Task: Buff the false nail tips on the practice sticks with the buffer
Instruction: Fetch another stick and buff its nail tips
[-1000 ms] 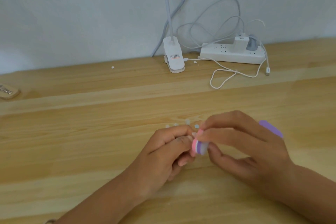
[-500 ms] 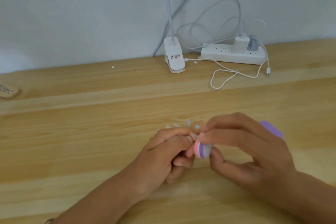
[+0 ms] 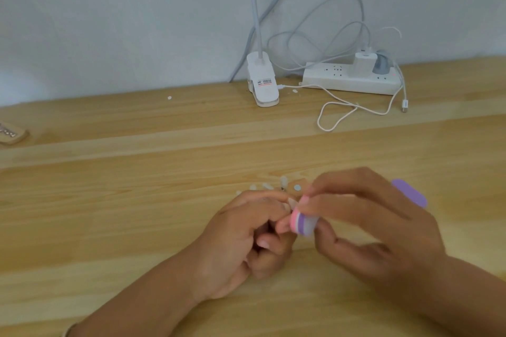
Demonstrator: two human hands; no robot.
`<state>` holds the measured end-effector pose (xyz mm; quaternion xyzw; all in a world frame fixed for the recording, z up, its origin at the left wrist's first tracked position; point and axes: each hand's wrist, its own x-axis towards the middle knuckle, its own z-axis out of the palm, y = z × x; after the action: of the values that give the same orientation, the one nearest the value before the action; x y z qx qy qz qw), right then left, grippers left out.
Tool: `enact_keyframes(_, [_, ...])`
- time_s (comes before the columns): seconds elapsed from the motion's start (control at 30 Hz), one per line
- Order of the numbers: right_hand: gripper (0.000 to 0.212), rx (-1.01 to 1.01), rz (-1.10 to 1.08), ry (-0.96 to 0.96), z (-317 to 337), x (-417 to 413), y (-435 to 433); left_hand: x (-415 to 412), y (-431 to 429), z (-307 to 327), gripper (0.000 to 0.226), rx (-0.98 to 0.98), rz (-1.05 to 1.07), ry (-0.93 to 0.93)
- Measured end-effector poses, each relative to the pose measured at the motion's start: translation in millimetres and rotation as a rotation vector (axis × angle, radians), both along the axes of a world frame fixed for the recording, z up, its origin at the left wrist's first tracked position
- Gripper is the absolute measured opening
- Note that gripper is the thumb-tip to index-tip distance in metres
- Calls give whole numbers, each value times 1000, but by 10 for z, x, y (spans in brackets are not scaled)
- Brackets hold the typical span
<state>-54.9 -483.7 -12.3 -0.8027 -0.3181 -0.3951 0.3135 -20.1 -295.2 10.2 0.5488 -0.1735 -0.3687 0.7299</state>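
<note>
The right hand (image 3: 369,227) grips the buffer (image 3: 304,223). Its fingers lie along the top and its thumb is under it. The buffer is a long block with pink, purple and white stripes on the near end. Its far purple end sticks out behind the knuckles. The near end touches a pale nail tip (image 3: 292,202).

The left hand (image 3: 241,235) is just beside the right hand, so close that their fingertips meet. Its fingers are curled in tight, and it pinches the nail tip up at the top. The curled fingers hide what the nail tip sits on. Both hands hang low over the wooden surface (image 3: 109,213).

Just past the fingertips, some loose nail tips (image 3: 267,186) lie in a little bunch on the surface. They are small and blurry, and a round pale blue dot (image 3: 297,188) sits with them.

Far beyond the hands, at the back of the surface, stands a white clip lamp (image 3: 262,82) with a thin neck going up. To the right of it lies a white power strip (image 3: 350,79) with a white charger (image 3: 362,61) plugged in. A white cable (image 3: 342,112) loops on the wood in front of it. Far off to the left of the hands, a pale wooden thing (image 3: 11,134) peeks in at the edge. A grey wall (image 3: 137,22) is behind it all.
</note>
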Motion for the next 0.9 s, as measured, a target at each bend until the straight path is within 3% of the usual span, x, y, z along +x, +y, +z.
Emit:
enact_keyframes(0.2, [31,44,-42,24,44,37,-65,45,34,-5,25,-46,-52,121])
enact_keyframes(0.3, [24,-21,19,5,-11,-1,3,40,29,2,18,-80,-72,124])
enact_keyframes(0.47, [36,8,-23,0,29,24,-49,29,31,-4,22,-68,-85,132])
enact_keyframes(0.6, [30,-83,0,-52,-31,1,-9,40,24,-4,20,-61,-86,136])
enact_keyframes(0.9, [28,-38,34,-3,-31,12,-19,36,37,5,22,-21,-63,137])
